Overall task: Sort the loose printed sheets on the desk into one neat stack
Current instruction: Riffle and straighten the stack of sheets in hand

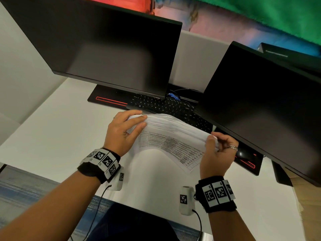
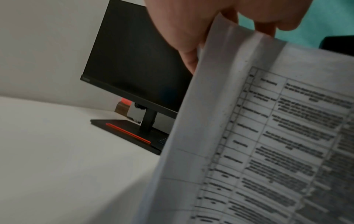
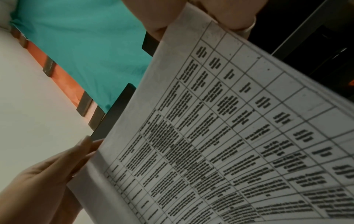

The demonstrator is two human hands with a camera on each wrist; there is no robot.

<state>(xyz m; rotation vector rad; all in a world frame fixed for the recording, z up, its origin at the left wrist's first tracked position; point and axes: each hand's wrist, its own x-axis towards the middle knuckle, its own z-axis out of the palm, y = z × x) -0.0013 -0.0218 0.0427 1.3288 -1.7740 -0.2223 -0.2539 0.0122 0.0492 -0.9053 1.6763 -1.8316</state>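
Note:
A thick bundle of printed sheets point(image 1: 171, 136), white with black tables, stands on edge above the white desk point(image 1: 52, 133), bowed in the middle. My left hand point(image 1: 125, 129) grips its left end, fingers curled over the top edge. My right hand point(image 1: 218, 150) grips its right end, thumb in front. The left wrist view shows the sheets point(image 2: 268, 144) close up, with my fingers point(image 2: 191, 30) round the top edge. From the right wrist, the printed table on the sheets point(image 3: 220, 136) fills the view, with my left hand point(image 3: 47, 174) at the far end.
Two dark monitors point(image 1: 104, 49) point(image 1: 260, 101) stand behind the sheets on black bases with red stripes point(image 1: 111, 101). A black keyboard point(image 1: 165, 105) lies just beyond the bundle. A mouse point(image 1: 243, 154) sits under the right monitor. The desk's front edge is near my body.

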